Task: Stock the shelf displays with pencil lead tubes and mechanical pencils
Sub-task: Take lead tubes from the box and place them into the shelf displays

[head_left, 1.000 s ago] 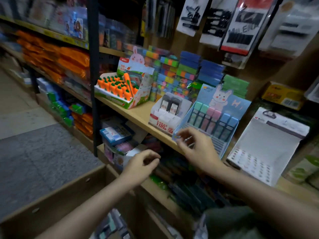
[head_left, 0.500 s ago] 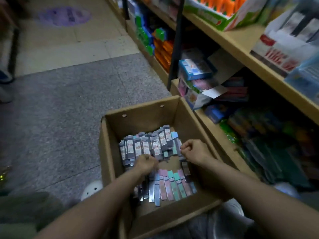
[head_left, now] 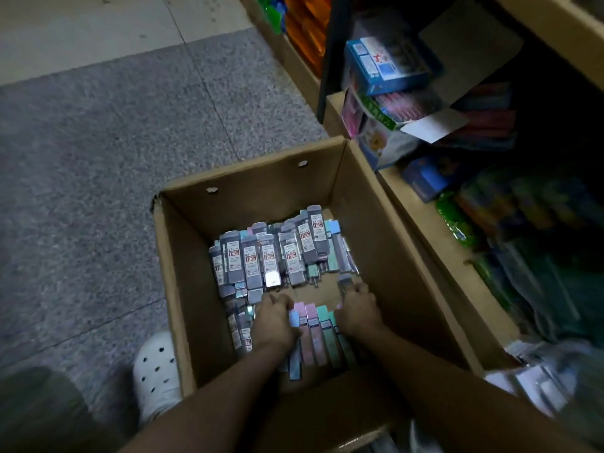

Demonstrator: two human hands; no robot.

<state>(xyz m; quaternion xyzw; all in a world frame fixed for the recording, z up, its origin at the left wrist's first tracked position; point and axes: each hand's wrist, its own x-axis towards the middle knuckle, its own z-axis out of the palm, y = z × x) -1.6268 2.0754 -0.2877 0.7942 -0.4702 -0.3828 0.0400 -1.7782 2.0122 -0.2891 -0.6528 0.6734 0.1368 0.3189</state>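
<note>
Nearest the camera, both forearms reach down into an open cardboard box (head_left: 183, 289) that stands on the grey speckled floor (head_left: 98, 158). A white perforated clog (head_left: 157, 367) sits on the floor just beside the box's left wall.

The left hand (head_left: 273, 322) lies knuckles-up over the near row of packs, fingers curled down among them; it appears to be gripping a pale blue pack (head_left: 294, 341) at its right edge, though the fingertips are hidden. The right hand (head_left: 358, 310) is likewise curled, its thumb and fingers pinching a grey-capped tube (head_left: 344, 282) at the gap between the two heaps.

Between the hands lie pastel packs (head_left: 315, 335), pink and mint green, side by side on the box bottom. Beyond them, toward the far wall, a heap of grey pencil lead tubes (head_left: 261, 256) with red-and-white labels lies overlapping, caps pointing away.

To the right of the box runs a low wooden shelf (head_left: 434, 243) holding blurred coloured goods. Further back on it stands a blue carton (head_left: 385, 65) atop an opened display box (head_left: 392, 125).
</note>
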